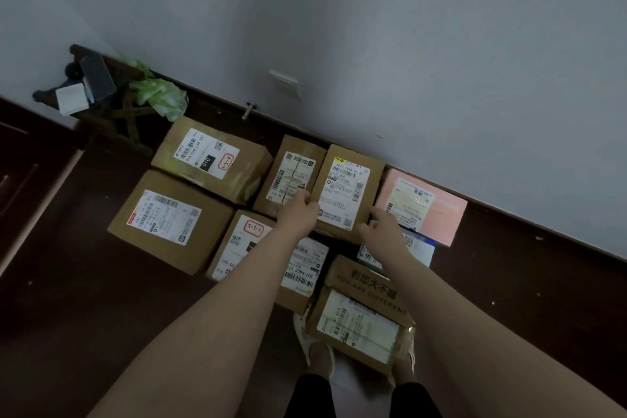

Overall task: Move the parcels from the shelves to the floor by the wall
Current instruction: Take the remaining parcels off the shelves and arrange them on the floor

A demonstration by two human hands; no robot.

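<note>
Dark floor [101,316] by the pale wall [373,27] carries a cluster of parcels. One brown parcel [349,190] sits close to the wall's foot. The left hand [298,214] curls round its left edge, and the right hand [383,226] grips its near right corner. A second brown box [288,173] and a pink box [441,210] flank it. A dark wooden stand [115,115] occupies the corner.

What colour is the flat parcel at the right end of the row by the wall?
The flat parcel is pale pink, seen in the head view.
</note>
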